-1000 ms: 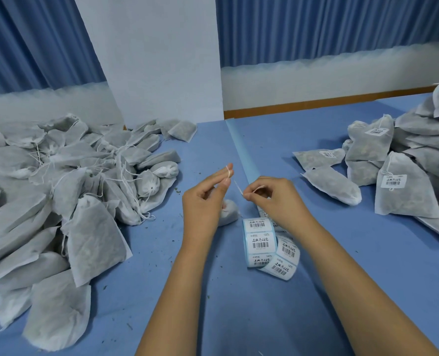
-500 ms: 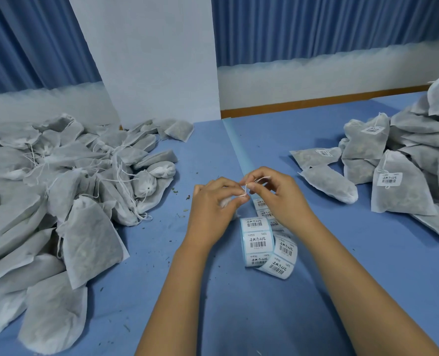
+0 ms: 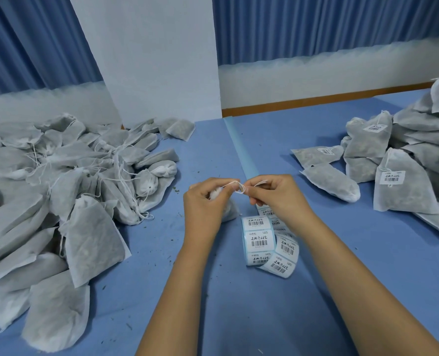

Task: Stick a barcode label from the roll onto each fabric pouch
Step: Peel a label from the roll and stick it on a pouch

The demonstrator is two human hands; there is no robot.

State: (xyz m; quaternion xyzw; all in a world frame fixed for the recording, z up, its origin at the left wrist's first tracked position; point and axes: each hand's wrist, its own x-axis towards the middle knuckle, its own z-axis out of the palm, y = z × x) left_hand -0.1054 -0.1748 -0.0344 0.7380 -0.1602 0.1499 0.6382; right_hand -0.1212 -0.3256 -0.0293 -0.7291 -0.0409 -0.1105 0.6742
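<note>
Our left hand point(image 3: 205, 202) grips the pouch point(image 3: 231, 211) neck and our right hand point(image 3: 275, 197) pinches its drawstring point(image 3: 240, 188), so we should pull the loop snug evenly.

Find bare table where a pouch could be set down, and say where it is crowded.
Free: blue cloth between the forearms, nearer than the label roll; the stretch between roll and the labelled heap at right; the strip beyond the left hand and right hand, which pinch a drawstring. Crowded: the unlabelled heap at left, and beside the roll.
</note>
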